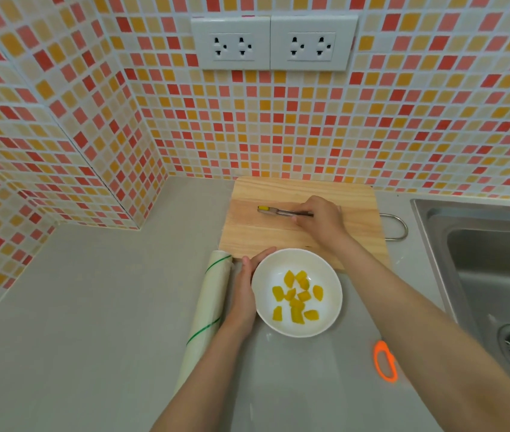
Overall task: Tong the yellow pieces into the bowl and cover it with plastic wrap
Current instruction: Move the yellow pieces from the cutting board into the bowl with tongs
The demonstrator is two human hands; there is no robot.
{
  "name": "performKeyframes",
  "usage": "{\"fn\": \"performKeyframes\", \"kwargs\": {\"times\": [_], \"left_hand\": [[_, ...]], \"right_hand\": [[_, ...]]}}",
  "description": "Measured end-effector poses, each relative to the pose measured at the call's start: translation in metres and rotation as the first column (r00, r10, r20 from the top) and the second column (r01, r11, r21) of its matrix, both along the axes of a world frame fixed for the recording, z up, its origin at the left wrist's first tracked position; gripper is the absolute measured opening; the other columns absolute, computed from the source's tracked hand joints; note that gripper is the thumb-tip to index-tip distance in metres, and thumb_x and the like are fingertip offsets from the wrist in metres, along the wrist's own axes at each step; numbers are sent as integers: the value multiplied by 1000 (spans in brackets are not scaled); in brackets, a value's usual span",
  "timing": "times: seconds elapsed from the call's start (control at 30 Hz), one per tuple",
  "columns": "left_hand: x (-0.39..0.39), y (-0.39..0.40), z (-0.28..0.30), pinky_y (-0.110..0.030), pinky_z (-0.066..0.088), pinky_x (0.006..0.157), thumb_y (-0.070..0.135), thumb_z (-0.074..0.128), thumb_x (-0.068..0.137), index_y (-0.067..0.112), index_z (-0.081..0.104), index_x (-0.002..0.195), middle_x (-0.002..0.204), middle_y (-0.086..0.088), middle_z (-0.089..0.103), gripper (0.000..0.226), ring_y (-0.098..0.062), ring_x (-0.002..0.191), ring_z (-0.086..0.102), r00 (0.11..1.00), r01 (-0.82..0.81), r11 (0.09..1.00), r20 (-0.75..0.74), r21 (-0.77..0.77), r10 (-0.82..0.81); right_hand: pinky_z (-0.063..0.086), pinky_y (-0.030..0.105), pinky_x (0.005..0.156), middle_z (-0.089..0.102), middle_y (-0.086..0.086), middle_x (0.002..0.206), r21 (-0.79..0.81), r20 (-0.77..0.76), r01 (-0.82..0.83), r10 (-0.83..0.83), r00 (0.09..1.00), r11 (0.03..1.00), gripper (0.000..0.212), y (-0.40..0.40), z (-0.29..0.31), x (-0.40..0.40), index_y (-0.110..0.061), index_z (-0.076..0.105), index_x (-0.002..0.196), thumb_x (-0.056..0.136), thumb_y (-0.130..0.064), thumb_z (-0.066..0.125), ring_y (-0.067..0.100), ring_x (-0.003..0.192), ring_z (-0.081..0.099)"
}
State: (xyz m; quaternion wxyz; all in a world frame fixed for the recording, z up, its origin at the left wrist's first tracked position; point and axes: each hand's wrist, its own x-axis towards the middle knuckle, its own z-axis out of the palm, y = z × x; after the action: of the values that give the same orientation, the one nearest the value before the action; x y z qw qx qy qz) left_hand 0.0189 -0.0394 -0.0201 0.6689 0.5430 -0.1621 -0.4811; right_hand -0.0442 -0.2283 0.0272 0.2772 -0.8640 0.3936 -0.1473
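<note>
White round bowl [296, 293] on grey desk [91, 307], yellow pieces [297, 297] in it. Wooden cutting board [278, 232] just behind, metal tongs [281, 211] over it. Plastic wrap roll [208, 307] left of bowl; orange ring-shaped tool [385, 361] front-right; steel sink [481, 275] far right.

Home kitchen: mosaic-tiled backsplash [309, 126], steel sink [481, 260], wooden cutting board [263, 232].

no readable text, labels, brands or numbers anywhere. only marks: plain green lines on the plastic wrap roll [208, 302], no lettering. wall sockets [274, 42] unmarked.
</note>
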Motion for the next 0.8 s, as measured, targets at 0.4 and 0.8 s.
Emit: {"fn": "performKeyframes", "kwargs": {"times": [0.4, 0.8], "left_hand": [[-3, -2, 5, -36, 47, 95, 47, 17, 98, 20, 60, 115, 117, -4, 66, 54, -20, 109, 61, 999, -16, 1000, 39, -1, 17], [-3, 0, 7, -33, 47, 93, 42, 16, 100, 22, 64, 109, 109, 3, 70, 52, -15, 105, 63, 998, -14, 1000, 58, -10, 15]], "right_hand": [[23, 35, 92, 57, -9, 91, -52, -110, -306, 299, 948, 951, 25, 58, 43, -92, -32, 71, 104, 79, -29, 70, 18, 102, 52], [29, 35, 89, 54, -8, 91, -96, 25, -94, 97, 995, 991, 40, 37, 31, -95, -29, 66, 115, 76, -30, 73, 15, 98, 54]]}}
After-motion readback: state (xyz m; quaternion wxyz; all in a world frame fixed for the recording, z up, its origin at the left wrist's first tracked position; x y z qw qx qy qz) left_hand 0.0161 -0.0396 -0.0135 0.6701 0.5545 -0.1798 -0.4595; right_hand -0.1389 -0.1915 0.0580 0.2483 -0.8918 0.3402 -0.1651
